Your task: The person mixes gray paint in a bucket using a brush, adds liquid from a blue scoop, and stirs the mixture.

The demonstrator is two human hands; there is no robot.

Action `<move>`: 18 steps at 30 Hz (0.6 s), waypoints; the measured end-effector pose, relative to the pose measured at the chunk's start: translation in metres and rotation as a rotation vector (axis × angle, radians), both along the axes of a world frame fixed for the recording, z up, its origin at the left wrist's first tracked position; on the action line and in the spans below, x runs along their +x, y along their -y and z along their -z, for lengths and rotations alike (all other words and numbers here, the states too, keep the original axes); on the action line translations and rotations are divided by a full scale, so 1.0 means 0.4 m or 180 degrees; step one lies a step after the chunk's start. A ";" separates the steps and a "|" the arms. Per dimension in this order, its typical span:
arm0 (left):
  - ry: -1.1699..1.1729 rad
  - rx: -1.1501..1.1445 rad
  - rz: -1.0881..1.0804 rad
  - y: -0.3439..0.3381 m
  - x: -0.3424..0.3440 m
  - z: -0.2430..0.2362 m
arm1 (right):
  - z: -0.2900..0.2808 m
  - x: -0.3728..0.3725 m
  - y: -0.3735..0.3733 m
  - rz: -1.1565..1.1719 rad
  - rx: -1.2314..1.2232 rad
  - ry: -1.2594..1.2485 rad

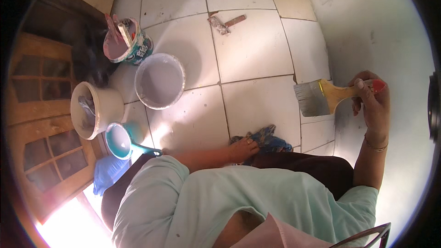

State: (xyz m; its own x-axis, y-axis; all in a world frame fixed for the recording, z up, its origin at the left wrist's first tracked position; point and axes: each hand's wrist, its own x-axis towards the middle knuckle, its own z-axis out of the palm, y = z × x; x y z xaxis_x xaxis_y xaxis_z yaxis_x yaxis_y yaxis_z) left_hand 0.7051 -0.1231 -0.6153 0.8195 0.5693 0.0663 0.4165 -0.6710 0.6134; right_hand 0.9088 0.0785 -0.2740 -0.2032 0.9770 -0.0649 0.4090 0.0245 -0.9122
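A wide paintbrush (pixel 330 95) with a wooden handle, red at its end, is gripped by my right hand (pixel 373 98) beside the pale wall. Grey paint coats its bristles, which point left over the floor. My left hand (pixel 243 150), with a ring on one finger, is low in front of my body, its fingers curled on a blue and brown patterned rag (pixel 268 140). Part of that rag is hidden behind the hand and my legs.
At left stand a grey-filled bucket (pixel 138 81), a green paint bucket (pixel 143 50) holding tools, a cream bucket (pixel 110 105) and a teal dipper (pixel 131 144). A scraper (pixel 227 24) lies on the tiled floor (pixel 257 55). The wall (pixel 395 50) rises close at right; a wooden door (pixel 46 117) is far left.
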 end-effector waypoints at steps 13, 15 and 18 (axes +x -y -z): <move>-0.0754 -0.0726 -0.0216 -0.257 0.153 -0.190 | -0.027 0.200 -0.093 0.0633 0.0350 -0.0144; -0.0702 -0.0707 -0.0581 -0.318 0.133 -0.252 | -0.028 0.242 -0.125 0.0625 0.0503 -0.0453; -0.0181 -0.1108 -0.1308 -0.451 0.018 -0.365 | -0.042 0.282 -0.168 0.0562 0.0508 -0.0588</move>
